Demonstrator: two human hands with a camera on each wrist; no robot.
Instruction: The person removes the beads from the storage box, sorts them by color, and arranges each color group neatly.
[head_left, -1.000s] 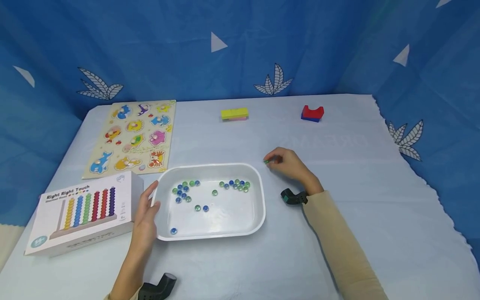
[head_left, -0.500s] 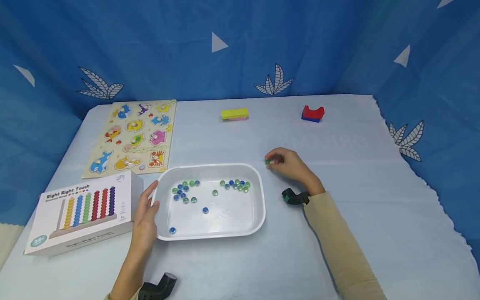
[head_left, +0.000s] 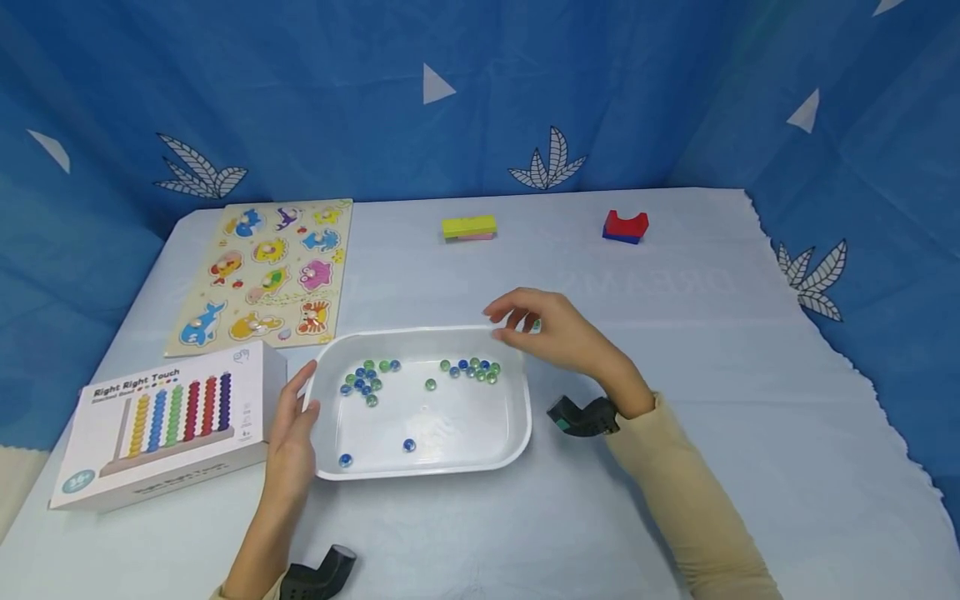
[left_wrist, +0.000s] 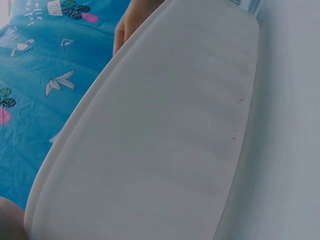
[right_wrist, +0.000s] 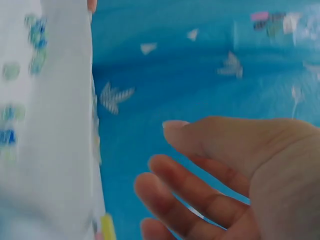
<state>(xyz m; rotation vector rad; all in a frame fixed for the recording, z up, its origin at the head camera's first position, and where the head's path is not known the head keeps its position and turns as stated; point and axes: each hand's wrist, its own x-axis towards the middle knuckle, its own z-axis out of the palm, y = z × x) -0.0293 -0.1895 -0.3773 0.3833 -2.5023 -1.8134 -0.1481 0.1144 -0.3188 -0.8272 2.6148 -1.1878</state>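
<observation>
A white plastic tray [head_left: 450, 454] sits in the middle of the table with green and blue glass marbles [head_left: 364, 375] in it. My left hand [head_left: 291, 442] grips the tray's left rim. The tray's outer wall [left_wrist: 165, 130] fills much of the left wrist view. My right hand [head_left: 558, 333] hovers at the far right corner of the tray, fingers and thumb apart. A small green thing [head_left: 537, 324] shows through the gap in that hand, mostly covered by it. No marble shows between the fingers [right_wrist: 152, 187] in the right wrist view.
A bead-toy box [head_left: 172, 425] lies left of the tray, with an animal peg puzzle board [head_left: 262, 283] behind it. Yellow and pink blocks [head_left: 469, 227] lie stacked at the back. Red and blue blocks [head_left: 626, 227] lie further right. A blue cloth [head_left: 480, 100] hangs behind the table.
My right hand has let go of the small green thing and moved left over the tray's corner. A few marbles have rolled in the tray, one blue marble nearer me. The left hand stays put.
</observation>
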